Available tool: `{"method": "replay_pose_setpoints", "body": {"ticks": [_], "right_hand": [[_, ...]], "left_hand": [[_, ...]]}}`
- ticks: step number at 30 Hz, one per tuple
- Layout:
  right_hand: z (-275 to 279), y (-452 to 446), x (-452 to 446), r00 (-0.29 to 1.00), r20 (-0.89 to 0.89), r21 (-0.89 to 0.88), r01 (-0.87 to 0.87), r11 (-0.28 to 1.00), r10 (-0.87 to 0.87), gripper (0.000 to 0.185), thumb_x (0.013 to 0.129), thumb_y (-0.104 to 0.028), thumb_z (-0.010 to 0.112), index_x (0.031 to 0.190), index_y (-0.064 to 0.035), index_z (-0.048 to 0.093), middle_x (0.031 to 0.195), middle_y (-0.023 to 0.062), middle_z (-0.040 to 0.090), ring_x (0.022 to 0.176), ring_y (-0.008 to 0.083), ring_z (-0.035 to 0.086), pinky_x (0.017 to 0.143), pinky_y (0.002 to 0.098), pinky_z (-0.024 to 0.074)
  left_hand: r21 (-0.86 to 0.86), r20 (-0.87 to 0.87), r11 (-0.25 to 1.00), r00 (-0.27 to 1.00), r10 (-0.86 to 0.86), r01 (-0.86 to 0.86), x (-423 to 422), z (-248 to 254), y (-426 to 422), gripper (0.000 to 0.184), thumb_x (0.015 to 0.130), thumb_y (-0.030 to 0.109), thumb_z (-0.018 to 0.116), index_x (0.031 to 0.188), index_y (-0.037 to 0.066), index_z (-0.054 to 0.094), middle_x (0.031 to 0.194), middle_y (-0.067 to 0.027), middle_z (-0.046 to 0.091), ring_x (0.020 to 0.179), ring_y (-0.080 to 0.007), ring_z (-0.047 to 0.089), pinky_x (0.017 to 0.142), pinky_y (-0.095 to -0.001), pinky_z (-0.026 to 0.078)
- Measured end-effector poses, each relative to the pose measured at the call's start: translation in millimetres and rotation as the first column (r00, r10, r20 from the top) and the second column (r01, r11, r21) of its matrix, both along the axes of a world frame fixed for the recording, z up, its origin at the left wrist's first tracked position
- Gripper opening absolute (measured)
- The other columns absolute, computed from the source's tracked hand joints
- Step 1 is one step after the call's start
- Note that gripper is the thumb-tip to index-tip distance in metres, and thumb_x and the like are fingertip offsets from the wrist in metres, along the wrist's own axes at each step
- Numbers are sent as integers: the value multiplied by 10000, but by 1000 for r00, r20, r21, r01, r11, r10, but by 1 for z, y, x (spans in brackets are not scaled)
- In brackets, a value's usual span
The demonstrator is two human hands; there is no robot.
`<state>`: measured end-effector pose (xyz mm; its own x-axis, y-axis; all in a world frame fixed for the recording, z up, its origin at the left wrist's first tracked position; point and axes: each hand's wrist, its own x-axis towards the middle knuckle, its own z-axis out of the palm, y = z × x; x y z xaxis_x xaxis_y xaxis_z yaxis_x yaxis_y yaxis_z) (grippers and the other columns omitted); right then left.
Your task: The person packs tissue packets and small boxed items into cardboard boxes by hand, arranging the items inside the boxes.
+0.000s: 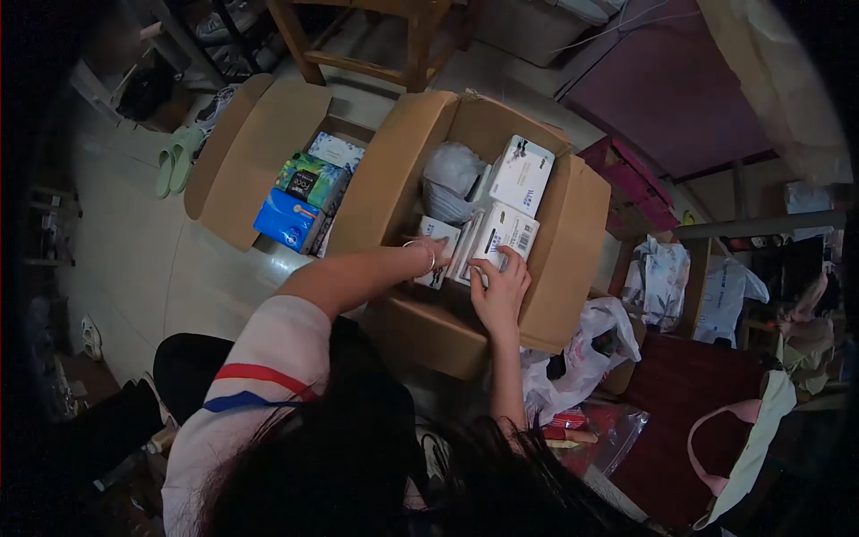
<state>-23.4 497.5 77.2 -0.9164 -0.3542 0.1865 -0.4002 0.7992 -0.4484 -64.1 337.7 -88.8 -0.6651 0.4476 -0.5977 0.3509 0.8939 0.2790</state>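
A large open cardboard box (pixel 376 174) stands in front of me, with several white packs of tissues inside. My left hand (pixel 437 254), with a bracelet at the wrist, reaches over the near left wall and grips a small white pack (pixel 431 278) at the left side. My right hand (pixel 503 285) has its fingers bent over the near end of a white tissue pack with a barcode (pixel 506 229), thumb and fingers against it. Another white pack (pixel 521 174) sits behind it. A greyish plastic-wrapped bundle (pixel 450 182) lies at the box's back left.
Left of the box, a smaller open carton (pixel 268 134) holds a blue tissue pack (pixel 288 220) and a green one (pixel 310 180). A wooden chair (pixel 417 45) stands behind. To the right are a plastic bag (pixel 582 358), a pink box (pixel 631 188) and a dark red bag (pixel 693 403).
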Motion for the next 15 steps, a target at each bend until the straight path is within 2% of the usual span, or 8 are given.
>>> {"method": "replay_pose_setpoints", "body": {"ticks": [2,3,5,7,9,10,11,15], "right_hand": [[0,1,0,1000,16,-5,-8,1000,8,136,738,-166,585,864,-156,636,1093,126,440,1097,299,369,906,434,271],[-1,1,0,1000,24,-3,-11,1000,11,134,740,-171,585,863,-154,635,1099,127,437,1103,300,365,911,437,265],[0,2,-3,1000,20,7,-11,1000,11,133,741,-173,584,862,-153,634,1099,126,437,1103,299,364,912,437,263],[-1,-2,-1,1000,30,-5,-1,1000,1,131,742,-175,584,861,-153,634,1099,125,436,1103,299,364,912,437,261],[-1,-1,-2,999,35,-8,5,1000,-5,125,744,-179,584,856,-157,635,1095,122,438,1102,297,365,912,437,260],[-1,-1,-2,999,37,-8,6,1000,-6,125,744,-179,584,856,-157,635,1095,122,438,1102,297,365,912,437,260],[-1,0,-2,999,37,-4,5,1000,-5,123,745,-181,584,855,-157,635,1093,121,438,1102,295,364,912,436,259],[-2,-2,-2,1000,27,-1,16,1000,-15,116,749,-186,582,847,-155,637,1094,117,439,1103,290,363,914,434,255]], "left_hand": [[-25,120,848,841,528,-529,-3,0,12,808,704,599,553,1363,292,200,1290,-242,363,1166,-387,390,977,-461,313],[-19,120,847,840,529,-531,-5,-14,12,808,704,599,553,1363,292,200,1290,-242,363,1166,-387,390,977,-461,313],[-57,-16,953,955,296,-297,-8,-53,6,679,752,577,488,1336,385,199,1351,-153,278,1185,-392,365,940,-569,277],[-113,-78,986,991,111,-119,-9,-47,-5,536,822,497,427,1301,497,186,1437,-35,125,1202,-404,337,866,-679,277],[-284,-38,938,975,-219,199,-16,-14,-13,512,874,307,397,1319,455,191,1439,-131,-71,1122,-447,418,801,-591,421],[-284,-37,938,975,-220,201,-16,0,-9,512,874,307,397,1319,455,191,1439,-131,-71,1122,-447,418,801,-591,421],[-174,-19,978,993,-118,113,-15,8,-5,516,881,276,383,1335,414,182,1428,-173,-65,1096,-442,445,792,-572,437],[-66,28,997,999,-37,38,-15,26,-3,704,797,181,534,1371,311,147,1423,-196,-71,1076,-397,487,779,-491,478]]}}
